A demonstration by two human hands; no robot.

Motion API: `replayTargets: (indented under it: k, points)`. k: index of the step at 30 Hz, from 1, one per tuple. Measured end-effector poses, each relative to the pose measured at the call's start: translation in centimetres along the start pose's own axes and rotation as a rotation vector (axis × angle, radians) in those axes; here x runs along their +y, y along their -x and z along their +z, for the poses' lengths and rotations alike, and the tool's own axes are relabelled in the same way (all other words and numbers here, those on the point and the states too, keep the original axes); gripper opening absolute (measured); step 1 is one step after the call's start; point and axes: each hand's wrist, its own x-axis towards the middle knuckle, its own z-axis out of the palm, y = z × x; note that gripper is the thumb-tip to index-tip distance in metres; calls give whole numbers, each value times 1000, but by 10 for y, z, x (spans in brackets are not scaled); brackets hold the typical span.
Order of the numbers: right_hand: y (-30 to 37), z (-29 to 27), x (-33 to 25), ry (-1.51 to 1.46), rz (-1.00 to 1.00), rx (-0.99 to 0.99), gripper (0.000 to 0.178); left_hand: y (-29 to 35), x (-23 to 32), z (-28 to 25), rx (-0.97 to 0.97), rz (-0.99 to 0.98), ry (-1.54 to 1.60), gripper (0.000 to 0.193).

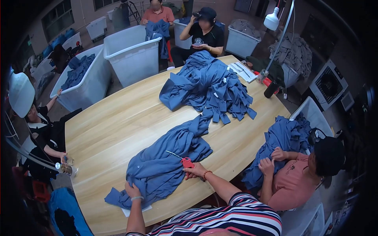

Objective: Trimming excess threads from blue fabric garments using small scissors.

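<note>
A blue garment [157, 167] lies bunched across the near part of the table, a small pale button showing on it. My left hand [134, 190] grips the cloth near its lower left end. Over the garment's right side, my right hand [195, 170] is closed round a red hand tool [188, 162]. A thin metal tip points from it up and left over the cloth; its exact kind is unclear. A white sheet [126, 212] shows partly under the garment by my left wrist.
A large pile of blue garments [208, 80] sits at the table's [106, 129] far side. At right, a person [291, 177] handles blue cloth [275, 145]. Others sit around the table. Glasses [67, 160] stand at its left edge, white bins [134, 55] behind.
</note>
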Motion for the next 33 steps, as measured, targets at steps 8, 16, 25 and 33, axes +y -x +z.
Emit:
replayTargets:
  k: [8,16,25,33]
  points:
    - [-2,-8,1,20,31,-10,31,15,41,3,17,21,-197,31]
    - [0,-7,-4,12,47,-13,31,12,49,0,14,2,-227,32]
    - [-1,-8,1,-5,17,-4,31,13,43,4,2,-10,-221,32]
    - [0,-9,0,-9,5,-21,31,12,44,2,8,-5,-228,31]
